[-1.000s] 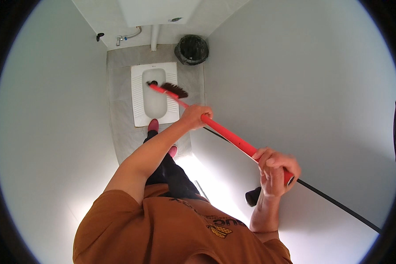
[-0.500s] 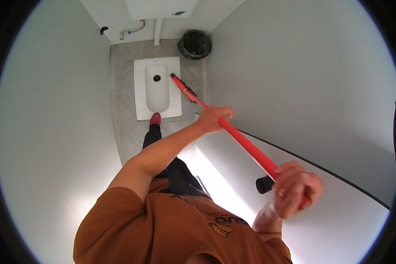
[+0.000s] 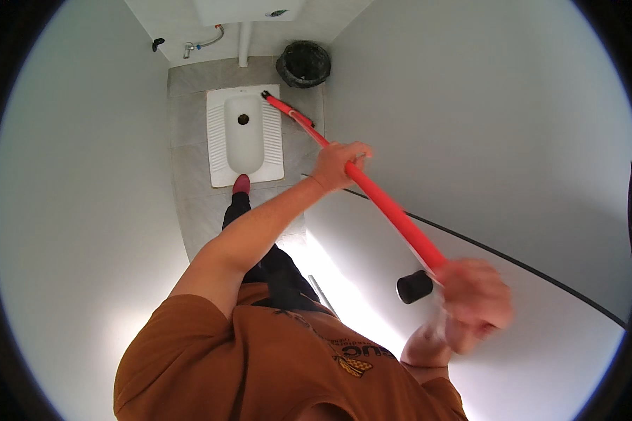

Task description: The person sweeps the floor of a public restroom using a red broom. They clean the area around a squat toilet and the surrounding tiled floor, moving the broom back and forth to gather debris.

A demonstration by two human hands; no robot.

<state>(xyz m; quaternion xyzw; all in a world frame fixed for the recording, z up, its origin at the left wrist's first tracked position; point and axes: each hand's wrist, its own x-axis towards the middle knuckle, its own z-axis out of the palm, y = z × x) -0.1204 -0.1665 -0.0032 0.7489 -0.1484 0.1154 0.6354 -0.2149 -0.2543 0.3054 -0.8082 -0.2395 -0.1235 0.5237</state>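
A long red broom (image 3: 393, 210) slants from my upper body down to the floor, its narrow head with dark bristles over the right edge of the white squat toilet (image 3: 272, 151). Partway along the handle, my left hand (image 3: 336, 165) is closed round it. My right hand (image 3: 475, 302), smeared by motion, grips the upper end of the handle and hides its tip.
Grey partitions stand on the left (image 3: 84, 175) and right (image 3: 484, 126). A black-lined waste bin (image 3: 303, 64) sits in the far right corner. A tap (image 3: 189, 49) and a white pipe (image 3: 244, 45) are at the back wall. A black door stop-like cylinder (image 3: 416, 287) is near my right hand.
The broom's head has moved farther away along the toilet's right edge, toward the back. My left hand has gone slightly forward with the handle. The whole view has shifted a little.
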